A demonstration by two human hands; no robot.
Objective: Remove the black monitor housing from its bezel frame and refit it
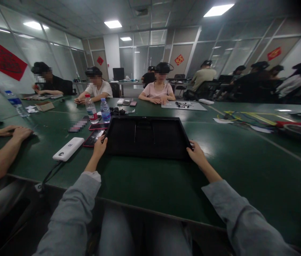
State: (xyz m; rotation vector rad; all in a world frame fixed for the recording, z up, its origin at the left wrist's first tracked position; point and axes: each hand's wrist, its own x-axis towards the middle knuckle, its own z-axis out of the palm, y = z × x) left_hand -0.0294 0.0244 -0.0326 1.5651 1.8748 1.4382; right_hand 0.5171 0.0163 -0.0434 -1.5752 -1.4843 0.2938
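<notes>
A wide black rectangular tray-like panel with a raised rim lies in front of me on the green table. Two thin upright lines and a darker patch show near its middle; its exact kind is unclear. My left hand grips its left edge, with the thumb on top. On the opposite side, my right hand holds the right edge, fingers partly hidden behind the rim. A red-edged phone lies just left of my left hand, and a second phone sits behind it.
Left of me are a white power bank with a cable and a neighbour's folded hands. Two bottles, one red-capped and one blue-capped, stand behind the phones. Across the table, people sit near a grey mat. Yellow cables lie right.
</notes>
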